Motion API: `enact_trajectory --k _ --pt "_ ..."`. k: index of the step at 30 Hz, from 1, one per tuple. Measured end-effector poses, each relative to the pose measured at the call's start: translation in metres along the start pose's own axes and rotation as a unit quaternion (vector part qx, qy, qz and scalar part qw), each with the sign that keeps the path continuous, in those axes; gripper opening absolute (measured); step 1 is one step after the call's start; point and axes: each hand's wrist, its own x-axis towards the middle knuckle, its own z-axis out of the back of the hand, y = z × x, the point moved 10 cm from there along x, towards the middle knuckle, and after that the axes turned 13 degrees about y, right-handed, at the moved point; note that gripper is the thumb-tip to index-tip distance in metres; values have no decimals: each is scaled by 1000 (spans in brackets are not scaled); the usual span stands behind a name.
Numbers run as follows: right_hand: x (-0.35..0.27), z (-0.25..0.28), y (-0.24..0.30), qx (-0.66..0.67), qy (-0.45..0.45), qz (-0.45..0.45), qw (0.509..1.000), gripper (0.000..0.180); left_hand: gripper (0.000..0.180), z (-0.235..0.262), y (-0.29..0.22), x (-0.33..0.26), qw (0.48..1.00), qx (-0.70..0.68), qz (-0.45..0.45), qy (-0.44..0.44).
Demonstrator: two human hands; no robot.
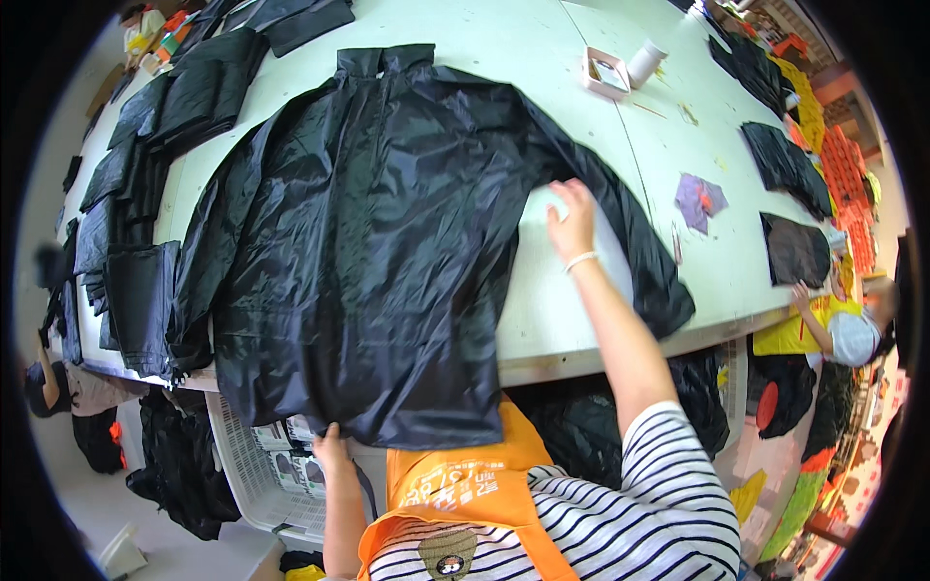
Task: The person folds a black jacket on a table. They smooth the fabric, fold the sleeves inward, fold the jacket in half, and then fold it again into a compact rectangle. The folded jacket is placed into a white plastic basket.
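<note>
A black shiny jacket (417, 232) lies spread on the pale table, its collar at the far side and its hem hanging over the near edge. My left hand (331, 448) pinches that hem, with the fingertips partly hidden by the fabric. My right hand (572, 218), a white band at the wrist, reaches between the jacket's body and its right-hand sleeve (647, 261). Its fingers are stretched out beside the underarm, and nothing shows in them.
Stacks of folded black garments (126, 203) crowd the table's left. Rightward lie a small box (606, 73), a white bottle (647, 63), a purple cloth (699, 201) and more black garments (783, 169). Below stands a white crate (237, 465). Another person (848, 329) works at right.
</note>
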Motion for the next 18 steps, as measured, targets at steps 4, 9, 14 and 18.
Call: enact_trajectory --k 4,9,14,18 --pt "52 9 -113 -263 207 -294 895 73 55 -45 -173 -93 842 305 -383 -227" --pt "73 -20 -8 182 250 -67 949 26 40 -237 -250 -127 894 87 -381 221" --pt "-29 -20 228 368 412 211 806 36 52 -339 -300 -173 866 20 -246 436" --pt "-60 -50 209 494 571 -7 655 33 19 -259 -338 -221 826 138 -370 403"
